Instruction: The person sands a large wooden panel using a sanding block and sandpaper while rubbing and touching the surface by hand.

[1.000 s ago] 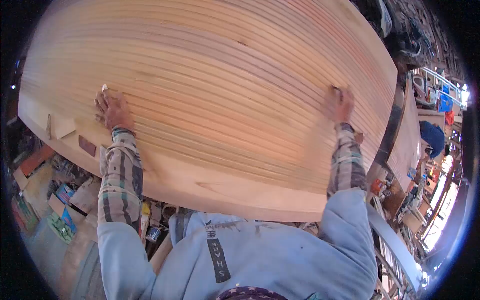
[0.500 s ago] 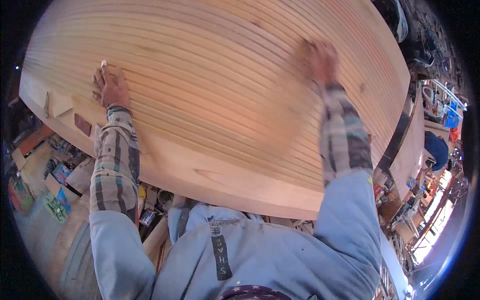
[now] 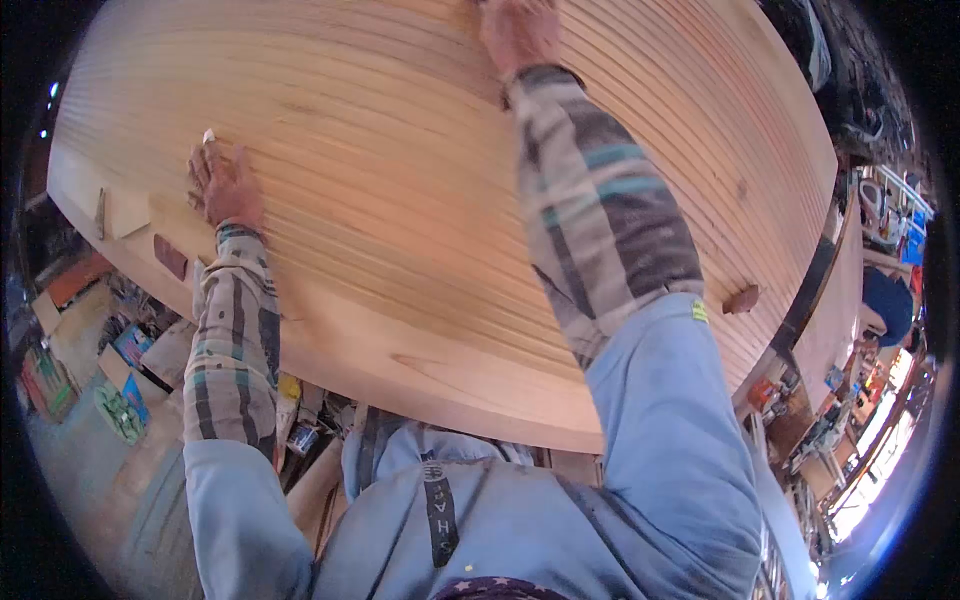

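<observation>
Item one: a wooden panel [image 3: 390, 260], broad and ridged with long lines, lying directly ahead of the torso and filling most of my view.

Item two: the left hand [image 3: 228, 190], palm down on the panel's left part, fingers spread, gripping nothing that I can see (one fingertip wears a white covering [image 3: 209, 136]). I read that flat spread as a brace for the leaning body.

Item three: the right hand [image 3: 520, 35], at the top border, its plaid sleeve [image 3: 620, 190] stretched over the wood. The fingers are cut off by my view, so I cannot tell how far they close or whether they hold anything.

Item four: a reddish-brown piece [image 3: 170, 256], a pale piece [image 3: 128, 213] and a thin strip [image 3: 101, 215], grouped by the near-left edge, probably parked there to spare the middle.

Item five: a brown block [image 3: 740, 299], on the right part, just beside the right arm.

Edges: the near one curves close before the blue sweatshirt [image 3: 560, 530]; the right one meets a dark strip [image 3: 812, 292]; the far one lies outside my view. Widest room: the ridged stretch between the arms.
</observation>
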Tool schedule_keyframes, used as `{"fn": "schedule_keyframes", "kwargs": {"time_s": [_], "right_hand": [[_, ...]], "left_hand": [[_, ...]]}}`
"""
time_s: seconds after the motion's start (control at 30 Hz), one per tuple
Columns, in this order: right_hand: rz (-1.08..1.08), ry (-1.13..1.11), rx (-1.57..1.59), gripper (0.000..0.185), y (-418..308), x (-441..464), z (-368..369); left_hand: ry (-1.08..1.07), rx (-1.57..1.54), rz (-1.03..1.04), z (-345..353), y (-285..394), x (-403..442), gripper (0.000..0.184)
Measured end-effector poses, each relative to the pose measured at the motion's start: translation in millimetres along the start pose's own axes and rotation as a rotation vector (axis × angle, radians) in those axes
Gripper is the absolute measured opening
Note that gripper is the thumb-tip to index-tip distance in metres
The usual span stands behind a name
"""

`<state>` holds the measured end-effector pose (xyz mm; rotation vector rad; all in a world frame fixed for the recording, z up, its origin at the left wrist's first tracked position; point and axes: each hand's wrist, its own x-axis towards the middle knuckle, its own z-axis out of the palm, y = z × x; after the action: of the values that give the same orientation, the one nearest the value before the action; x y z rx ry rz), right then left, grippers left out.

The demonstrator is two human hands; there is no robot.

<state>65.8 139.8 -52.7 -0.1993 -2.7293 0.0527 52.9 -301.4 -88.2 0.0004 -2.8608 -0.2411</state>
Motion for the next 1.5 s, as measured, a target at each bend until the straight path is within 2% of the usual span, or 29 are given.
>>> {"fn": "schedule_keyframes", "kwargs": {"time_s": [0.07,0.1,0.13,0.17,0.2,0.23,0.27,0.33,0.37,0.4,0.47,0.5,0.53,0.57,0.63,0.7,0.73,0.8,0.83,0.93,0.97,1.03,1.13,1.17,1.2,1.3,1.33,1.37,1.5], "right_hand": [[0.017,0.059,0.269,0.025,1.9,-1.9,-20.5],[0.018,0.072,0.225,0.022,31.8,-33.5,-5.7],[0.036,0.031,0.157,0.022,70.8,-63.9,-24.4],[0.051,-0.010,0.088,0.022,109.5,-94.2,-44.0],[-0.027,-0.029,-0.066,0.022,161.5,-137.3,-54.3],[0.094,-0.057,-0.047,0.024,193.7,-174.9,-90.5],[0.191,-0.099,-0.270,0.025,235.7,-217.1,-110.5],[0.318,-0.116,-0.203,0.019,283.4,-267.4,-163.2],[0.408,-0.119,-0.209,0.018,278.7,-264.8,-174.8],[0.402,-0.125,-0.207,0.018,272.1,-257.3,-169.9],[0.194,-0.109,-0.048,0.016,237.9,-221.1,-136.3],[0.103,0.000,-0.012,0.016,187.2,-182.5,-110.3],[0.128,-0.044,0.062,0.016,154.8,-150.7,-72.0],[-0.044,-0.042,-0.148,0.017,107.2,-113.3,-43.8],[-0.064,0.135,0.099,0.020,31.1,-32.6,6.4],[-0.024,0.126,0.222,0.022,-20.1,21.7,6.9],[-0.030,0.097,0.286,0.022,-28.2,35.3,-3.3],[-0.012,0.100,0.237,0.022,-4.3,3.3,-2.7],[-0.011,0.103,0.195,0.022,17.3,-20.5,3.1],[-0.069,-0.093,-0.003,0.021,121.7,-111.7,-69.1],[0.091,-0.140,0.009,0.019,161.7,-140.7,-82.9],[0.163,-0.123,0.024,0.017,212.1,-183.7,-118.9],[0.230,-0.183,0.037,0.017,209.0,-180.1,-118.6],[0.141,-0.155,0.069,0.017,190.3,-161.0,-105.2],[0.055,-0.127,0.103,0.018,158.9,-133.1,-84.7],[0.004,-0.070,0.250,0.018,35.4,-31.6,-27.9],[-0.049,0.023,0.124,0.016,3.5,-6.3,-7.6],[-0.030,0.016,0.166,0.016,-21.7,15.0,1.9],[0.037,0.043,0.277,0.018,-14.1,10.1,6.1]], "left_hand": [[0.014,-0.057,0.043,2.4,-7.3,2.0,0.064],[0.043,-0.114,0.063,3.8,-5.0,1.4,0.065],[0.038,-0.132,0.063,2.3,0.4,-0.8,0.065],[-0.003,-0.059,0.016,-2.6,4.6,-1.8,0.065],[-0.036,0.015,-0.032,-4.9,7.7,-0.4,0.065],[-0.030,0.001,-0.037,-5.0,8.5,-0.3,0.065],[-0.028,0.050,-0.036,-2.6,8.0,-1.2,0.066],[-0.028,0.097,-0.043,-2.0,7.4,-1.0,0.066],[-0.033,0.100,-0.037,-2.9,8.9,-1.4,0.066],[-0.046,0.107,-0.028,-4.9,9.4,-4.3,0.066],[-0.013,0.107,-0.014,0.5,7.2,-5.7,0.066],[0.020,0.106,0.011,2.6,4.8,-6.4,0.065],[0.027,0.123,0.005,3.2,3.8,-6.8,0.065],[0.015,0.143,0.004,4.5,3.6,-6.0,0.065],[0.011,0.184,0.003,-1.2,2.3,-3.9,0.065],[0.028,0.029,0.039,-6.3,6.6,-4.7,0.063],[0.026,0.026,0.051,-5.9,8.4,-4.0,0.063],[-0.019,0.099,-0.028,-5.1,7.2,-3.0,0.062],[-0.021,0.091,-0.029,-3.4,7.2,-3.1,0.062],[-0.028,0.127,-0.023,-1.8,2.2,-2.9,0.064],[-0.026,0.107,-0.013,-4.7,6.0,-4.3,0.064],[-0.012,0.077,-0.009,-6.6,14.4,-4.2,0.064],[-0.032,0.139,-0.035,-6.5,14.0,-7.8,0.064],[-0.023,0.135,-0.015,-5.6,13.3,-8.8,0.064],[-0.015,0.133,0.007,-6.0,13.2,-9.0,0.063],[-0.060,0.142,-0.008,-12.5,18.0,-8.8,0.064],[-0.047,0.154,-0.008,-13.0,18.3,-6.3,0.064],[-0.056,0.140,-0.019,-14.3,18.8,-7.2,0.064],[-0.131,0.075,-0.073,-24.6,28.6,-5.6,0.065]]}}
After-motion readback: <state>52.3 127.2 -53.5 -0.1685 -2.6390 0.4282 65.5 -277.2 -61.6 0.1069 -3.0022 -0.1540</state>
